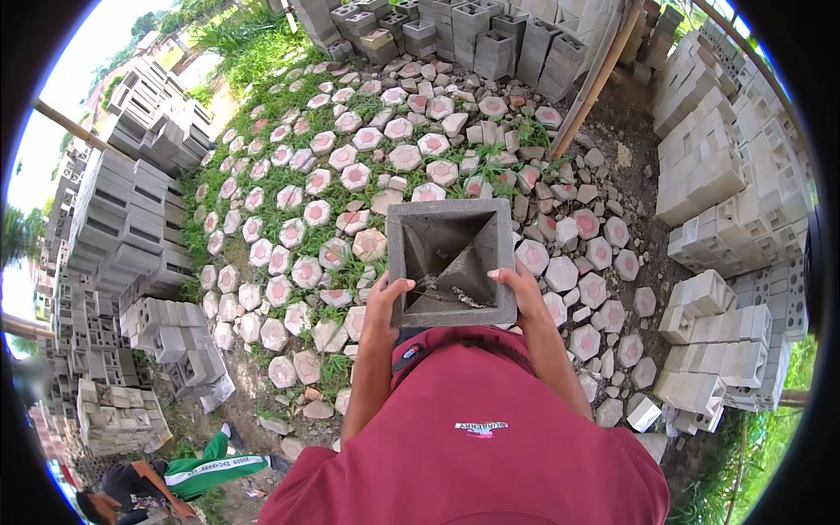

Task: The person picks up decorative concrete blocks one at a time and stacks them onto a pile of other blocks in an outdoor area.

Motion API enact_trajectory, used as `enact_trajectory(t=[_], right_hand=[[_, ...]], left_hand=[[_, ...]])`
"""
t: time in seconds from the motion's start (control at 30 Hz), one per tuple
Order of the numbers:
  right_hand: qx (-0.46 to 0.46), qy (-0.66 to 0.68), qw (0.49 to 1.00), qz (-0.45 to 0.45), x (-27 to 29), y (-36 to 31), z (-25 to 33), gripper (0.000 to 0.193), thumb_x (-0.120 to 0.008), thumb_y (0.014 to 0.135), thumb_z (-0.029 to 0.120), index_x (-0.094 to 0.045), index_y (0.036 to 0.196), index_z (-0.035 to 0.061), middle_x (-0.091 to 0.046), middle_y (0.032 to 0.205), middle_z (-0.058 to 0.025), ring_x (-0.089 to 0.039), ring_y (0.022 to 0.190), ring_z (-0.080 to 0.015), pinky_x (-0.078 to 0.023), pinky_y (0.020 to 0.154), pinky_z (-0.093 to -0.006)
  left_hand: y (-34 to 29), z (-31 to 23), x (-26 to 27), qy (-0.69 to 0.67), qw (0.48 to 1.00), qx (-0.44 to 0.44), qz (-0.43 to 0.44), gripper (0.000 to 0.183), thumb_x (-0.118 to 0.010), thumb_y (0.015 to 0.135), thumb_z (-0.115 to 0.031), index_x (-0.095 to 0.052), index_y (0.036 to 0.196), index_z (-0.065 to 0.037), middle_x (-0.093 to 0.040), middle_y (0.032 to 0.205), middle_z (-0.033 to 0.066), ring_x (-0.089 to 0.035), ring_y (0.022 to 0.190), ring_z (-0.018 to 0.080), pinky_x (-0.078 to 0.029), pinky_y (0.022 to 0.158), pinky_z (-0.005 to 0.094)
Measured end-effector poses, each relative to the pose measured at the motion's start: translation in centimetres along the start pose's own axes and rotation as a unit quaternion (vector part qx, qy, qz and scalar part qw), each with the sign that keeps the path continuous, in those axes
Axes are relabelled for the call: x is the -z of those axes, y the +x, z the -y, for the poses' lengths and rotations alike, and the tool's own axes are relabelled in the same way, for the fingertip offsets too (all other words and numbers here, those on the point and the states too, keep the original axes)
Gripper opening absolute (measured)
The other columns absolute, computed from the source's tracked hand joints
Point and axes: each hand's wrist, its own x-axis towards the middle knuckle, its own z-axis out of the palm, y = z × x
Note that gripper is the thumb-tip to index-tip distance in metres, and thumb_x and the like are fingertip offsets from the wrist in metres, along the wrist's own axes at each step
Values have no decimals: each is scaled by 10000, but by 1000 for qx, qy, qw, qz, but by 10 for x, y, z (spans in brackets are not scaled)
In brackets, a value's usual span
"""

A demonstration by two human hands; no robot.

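Observation:
I carry a square grey concrete ventilation block point(451, 261) in front of my chest, its hollow face turned up and a diagonal web inside. My left hand point(385, 306) grips its lower left corner, thumb over the rim. On the lower right edge sits my right hand point(523, 296), fingers curled over the rim. My dark red shirt point(472, 437) fills the lower centre.
Hexagonal pink-and-grey pavers point(350, 175) lie on grass and dirt ahead. Stacks of grey concrete blocks stand at the left point(122, 219), at the top point(472, 35) and at the right point(726, 175). Another person in a green jacket point(210, 468) crouches at the lower left.

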Motion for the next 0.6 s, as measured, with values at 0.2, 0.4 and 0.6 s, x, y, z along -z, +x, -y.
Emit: enact_trajectory(t=[0.2,0.4,0.6], right_hand=[[-14,2,1000,2,-4,91,29,638,-630,746,177,-431,1326,0,-541,1180,-129,-548,1039,-237,-457,881,-353],[-24,11,1000,-1,-22,213,85,643,-678,774,220,-430,1320,-13,-553,1161,-133,-562,1028,-231,-475,862,-357],[-32,3,999,42,-57,331,150,643,-682,777,191,-426,1328,-16,-559,1156,-126,-587,1002,-224,-508,803,-350]], left_hand=[[92,-37,-16,17,1000,5,-26,389,-670,700,-181,-580,1042,-19,-553,831,29,-551,701,140,-462,604,285],[199,-103,-46,-15,1000,-6,-18,278,-660,718,-163,-552,950,-55,-558,805,35,-584,679,152,-497,569,296],[304,-173,-54,-13,1000,-9,-3,374,-654,720,-176,-562,1053,-33,-561,869,43,-577,739,155,-492,632,299]])
